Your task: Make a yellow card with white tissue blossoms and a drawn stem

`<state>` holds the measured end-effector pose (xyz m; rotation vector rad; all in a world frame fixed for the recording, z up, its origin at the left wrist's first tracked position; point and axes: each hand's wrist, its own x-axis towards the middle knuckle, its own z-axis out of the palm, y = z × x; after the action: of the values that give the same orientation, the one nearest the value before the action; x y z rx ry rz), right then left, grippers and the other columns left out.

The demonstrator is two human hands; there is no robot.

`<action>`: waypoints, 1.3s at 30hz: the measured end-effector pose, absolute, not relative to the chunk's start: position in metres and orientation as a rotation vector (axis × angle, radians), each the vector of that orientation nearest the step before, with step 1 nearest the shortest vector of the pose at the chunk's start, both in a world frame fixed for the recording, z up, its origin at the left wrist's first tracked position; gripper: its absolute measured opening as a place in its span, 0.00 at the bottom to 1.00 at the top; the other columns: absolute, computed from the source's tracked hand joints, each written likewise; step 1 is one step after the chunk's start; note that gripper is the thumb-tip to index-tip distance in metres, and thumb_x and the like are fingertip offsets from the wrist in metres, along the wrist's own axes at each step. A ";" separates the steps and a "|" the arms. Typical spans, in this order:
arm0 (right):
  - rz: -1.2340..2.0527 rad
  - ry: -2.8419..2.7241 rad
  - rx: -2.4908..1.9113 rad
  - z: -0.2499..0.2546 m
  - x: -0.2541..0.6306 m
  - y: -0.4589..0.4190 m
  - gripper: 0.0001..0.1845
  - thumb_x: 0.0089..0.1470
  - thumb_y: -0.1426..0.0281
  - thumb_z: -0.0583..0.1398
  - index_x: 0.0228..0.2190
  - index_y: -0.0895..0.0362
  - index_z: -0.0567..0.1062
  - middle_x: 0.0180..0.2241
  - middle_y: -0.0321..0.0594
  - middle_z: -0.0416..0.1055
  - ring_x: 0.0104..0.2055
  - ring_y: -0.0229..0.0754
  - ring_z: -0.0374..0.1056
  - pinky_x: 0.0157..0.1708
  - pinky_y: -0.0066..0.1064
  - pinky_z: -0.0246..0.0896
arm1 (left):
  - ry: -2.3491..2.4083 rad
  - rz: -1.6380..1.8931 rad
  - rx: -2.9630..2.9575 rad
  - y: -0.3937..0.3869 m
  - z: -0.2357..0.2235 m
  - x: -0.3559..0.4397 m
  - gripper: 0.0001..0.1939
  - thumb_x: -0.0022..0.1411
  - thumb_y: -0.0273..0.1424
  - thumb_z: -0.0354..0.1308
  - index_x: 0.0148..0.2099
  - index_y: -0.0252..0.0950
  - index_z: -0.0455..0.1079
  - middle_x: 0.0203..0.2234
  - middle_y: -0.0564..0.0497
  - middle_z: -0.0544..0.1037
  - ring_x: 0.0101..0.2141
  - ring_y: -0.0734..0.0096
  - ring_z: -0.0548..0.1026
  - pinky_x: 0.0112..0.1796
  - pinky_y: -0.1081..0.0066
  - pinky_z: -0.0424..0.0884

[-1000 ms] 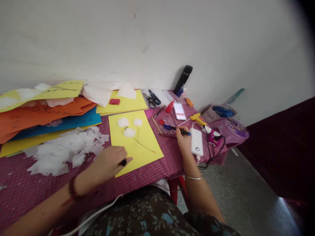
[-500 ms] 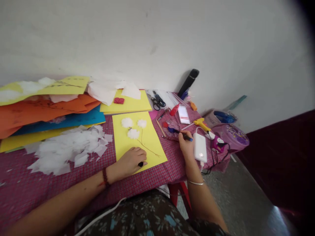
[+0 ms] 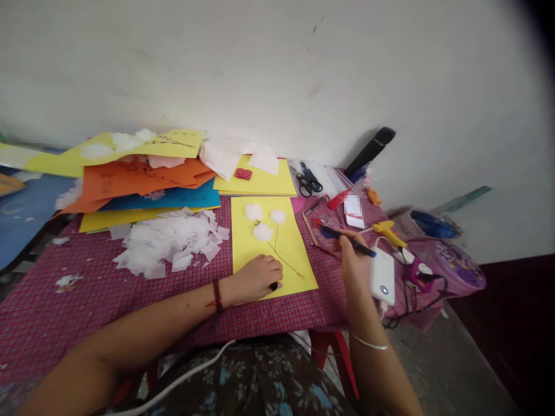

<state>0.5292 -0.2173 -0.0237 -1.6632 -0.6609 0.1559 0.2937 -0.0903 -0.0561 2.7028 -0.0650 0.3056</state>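
A yellow card (image 3: 255,251) lies on the red checked tablecloth (image 3: 130,306); it bears three white fluffy tufts (image 3: 263,222) and thin drawn stems. My left hand (image 3: 255,278) rests on the card's lower edge, fingers curled, pinching a small black cap (image 3: 273,286). My right hand (image 3: 353,260) sits right of the card and grips a black pen (image 3: 347,240) with a blue end, its tip pointing left over a pink pouch (image 3: 325,228).
A heap of white tissue scraps (image 3: 167,242) lies left of the card. Orange, blue and yellow sheets (image 3: 143,182) are stacked behind. Scissors (image 3: 309,180), a white power bank (image 3: 382,277), a yellow glue gun (image 3: 389,232) and a purple bag (image 3: 451,263) crowd the right end.
The view has swung left and down. My left hand slid right onto the card's lower edge with the cap. My right hand keeps hold of the pen.
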 end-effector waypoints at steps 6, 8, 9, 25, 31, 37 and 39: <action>0.491 -0.748 -1.452 -0.034 0.492 -0.166 0.10 0.51 0.63 0.62 0.35 0.55 0.75 0.27 0.37 0.75 0.25 0.39 0.70 0.27 0.33 0.67 | -0.069 0.297 2.732 -0.090 -0.055 0.294 0.06 0.66 0.34 0.58 0.39 0.36 0.70 0.38 0.50 0.76 0.40 0.65 0.69 0.44 0.66 0.63; 0.446 -0.729 -1.432 -0.046 0.487 -0.155 0.08 0.50 0.64 0.63 0.33 0.54 0.73 0.23 0.33 0.72 0.24 0.37 0.69 0.26 0.31 0.65 | -0.076 0.296 2.730 -0.090 -0.056 0.295 0.07 0.67 0.34 0.58 0.39 0.36 0.70 0.38 0.50 0.75 0.41 0.65 0.69 0.44 0.66 0.63; 0.422 -0.716 -1.421 -0.052 0.486 -0.151 0.07 0.50 0.65 0.63 0.31 0.54 0.72 0.22 0.32 0.70 0.23 0.36 0.68 0.26 0.30 0.64 | -0.079 0.297 2.730 -0.090 -0.056 0.295 0.07 0.67 0.34 0.58 0.39 0.36 0.70 0.38 0.50 0.75 0.40 0.65 0.69 0.44 0.66 0.63; 0.400 -0.768 -1.484 -0.069 0.480 -0.147 0.06 0.52 0.64 0.60 0.31 0.52 0.69 0.22 0.31 0.65 0.23 0.38 0.62 0.25 0.32 0.60 | -0.064 0.270 2.687 -0.087 -0.054 0.297 0.06 0.67 0.33 0.57 0.38 0.36 0.69 0.38 0.50 0.75 0.41 0.64 0.70 0.43 0.64 0.62; 0.387 -0.787 -1.511 -0.071 0.482 -0.147 0.06 0.53 0.64 0.60 0.32 0.52 0.69 0.23 0.32 0.65 0.24 0.39 0.63 0.26 0.32 0.60 | -0.060 0.266 2.670 -0.087 -0.054 0.296 0.06 0.68 0.33 0.56 0.38 0.36 0.69 0.38 0.50 0.75 0.41 0.65 0.69 0.43 0.65 0.62; 0.436 -0.786 -1.528 -0.069 0.483 -0.147 0.06 0.51 0.64 0.61 0.30 0.53 0.70 0.21 0.31 0.67 0.24 0.39 0.63 0.26 0.32 0.59 | -0.062 0.254 2.662 -0.087 -0.053 0.296 0.06 0.68 0.33 0.56 0.38 0.36 0.69 0.38 0.50 0.75 0.41 0.65 0.69 0.43 0.65 0.62; 0.474 -0.737 -1.485 -0.066 0.483 -0.147 0.06 0.51 0.65 0.61 0.29 0.53 0.70 0.19 0.30 0.66 0.22 0.38 0.63 0.25 0.31 0.59 | -0.059 0.251 2.658 -0.087 -0.053 0.296 0.06 0.68 0.33 0.56 0.38 0.36 0.69 0.38 0.50 0.75 0.41 0.65 0.69 0.43 0.65 0.62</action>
<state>0.4830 -0.1473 -0.0662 -1.4854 -0.7372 0.4736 0.2962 -0.0867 -0.0532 2.6578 -0.0595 0.2509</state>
